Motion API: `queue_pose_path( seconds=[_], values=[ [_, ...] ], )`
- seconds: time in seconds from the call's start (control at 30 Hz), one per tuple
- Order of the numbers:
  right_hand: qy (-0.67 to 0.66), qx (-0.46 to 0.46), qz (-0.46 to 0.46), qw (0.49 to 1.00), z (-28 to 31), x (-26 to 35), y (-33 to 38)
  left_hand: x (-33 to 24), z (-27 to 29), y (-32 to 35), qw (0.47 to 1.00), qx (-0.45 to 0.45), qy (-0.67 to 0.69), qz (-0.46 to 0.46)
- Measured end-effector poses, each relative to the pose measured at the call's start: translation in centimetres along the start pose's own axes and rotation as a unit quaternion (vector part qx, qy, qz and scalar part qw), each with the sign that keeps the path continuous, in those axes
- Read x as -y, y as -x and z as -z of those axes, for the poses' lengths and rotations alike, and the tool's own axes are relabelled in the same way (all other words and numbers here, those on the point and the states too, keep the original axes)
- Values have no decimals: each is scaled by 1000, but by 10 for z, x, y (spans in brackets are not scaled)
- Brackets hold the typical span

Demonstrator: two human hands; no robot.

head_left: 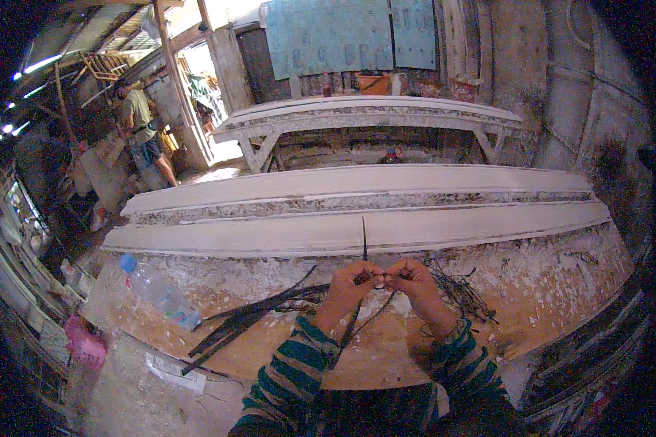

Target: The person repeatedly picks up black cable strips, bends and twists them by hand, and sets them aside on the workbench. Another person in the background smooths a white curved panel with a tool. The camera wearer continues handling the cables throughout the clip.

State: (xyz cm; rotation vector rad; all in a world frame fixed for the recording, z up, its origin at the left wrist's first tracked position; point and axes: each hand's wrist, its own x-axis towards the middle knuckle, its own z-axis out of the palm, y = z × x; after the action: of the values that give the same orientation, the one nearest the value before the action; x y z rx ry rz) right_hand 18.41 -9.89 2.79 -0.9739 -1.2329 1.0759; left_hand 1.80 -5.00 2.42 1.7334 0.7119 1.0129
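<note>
Head cam: both hands, left hand (351, 280) & right hand (413, 278), pinch thin black strip (364, 237); strip stands up w/ long way up-down, between them.

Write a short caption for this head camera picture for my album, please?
Two hands, left hand and right hand, pinch a thin dark strip above a plaster-spattered bench.

Left hand (351, 280) and right hand (412, 278) raised together, fingertips meeting, fingers pinched closed; forearms angled inward.
</note>
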Motion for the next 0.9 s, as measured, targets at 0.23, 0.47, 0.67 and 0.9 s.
queue_pose_path(
  seconds=[0.23,0.47,0.67,0.9],
  values=[
    [-6,13,-8,1000,6,-2,-2,2,1,-2,996,24,77,-33],
    [-51,52,-13,997,3,4,1,1,9,-2,997,56,32,-44],
    [10,70,-8,997,5,2,-2,-6,10,0,998,44,-39,-11],
    [-40,45,-29,998,2,4,1,4,-6,2,996,-46,-53,-45]
  ],
)
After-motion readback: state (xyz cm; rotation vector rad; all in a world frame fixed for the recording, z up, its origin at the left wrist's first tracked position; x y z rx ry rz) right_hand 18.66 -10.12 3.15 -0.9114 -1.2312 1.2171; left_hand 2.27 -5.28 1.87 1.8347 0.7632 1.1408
